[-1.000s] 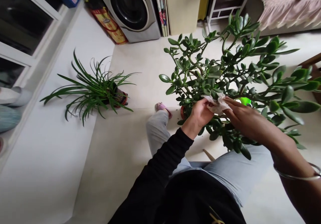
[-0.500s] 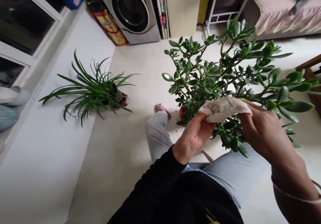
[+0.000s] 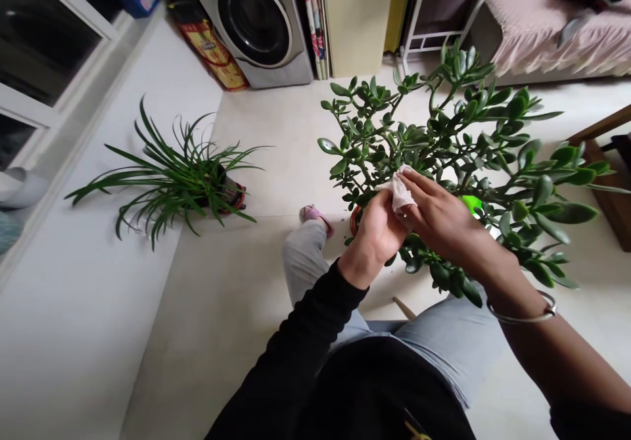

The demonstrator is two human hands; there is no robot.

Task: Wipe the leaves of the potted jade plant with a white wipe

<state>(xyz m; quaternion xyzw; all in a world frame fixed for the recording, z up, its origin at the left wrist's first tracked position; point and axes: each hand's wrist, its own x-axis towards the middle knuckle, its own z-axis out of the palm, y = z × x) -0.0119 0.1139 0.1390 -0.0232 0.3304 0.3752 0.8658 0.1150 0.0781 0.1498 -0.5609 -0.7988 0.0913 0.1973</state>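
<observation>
A jade plant [image 3: 434, 141] with thick, glossy oval leaves rises in front of me from a terracotta pot [image 3: 355, 220], which my hands mostly hide. My left hand [image 3: 377, 233], in a black sleeve, and my right hand [image 3: 438, 213], with a silver bangle [image 3: 525, 315] on its wrist, meet just over the pot's rim. Between their fingers is a crumpled white tissue [image 3: 399, 191], pinched close to the leaves. Part of the tissue is hidden by my fingers.
A spider plant [image 3: 182, 180] in a red pot stands on a white ledge [image 3: 83, 308] to the left. Ahead are a front-loading washing machine [image 3: 254, 25] and a metal rack [image 3: 438, 12]. A pink-skirted bed [image 3: 552, 32] lies top right; a green object [image 3: 470, 203] shows behind the jade leaves.
The tissue, spread wide between my hands half a second ago, is now bunched small. My right hand has moved left toward my left hand, and both are closer to the plant's stems.
</observation>
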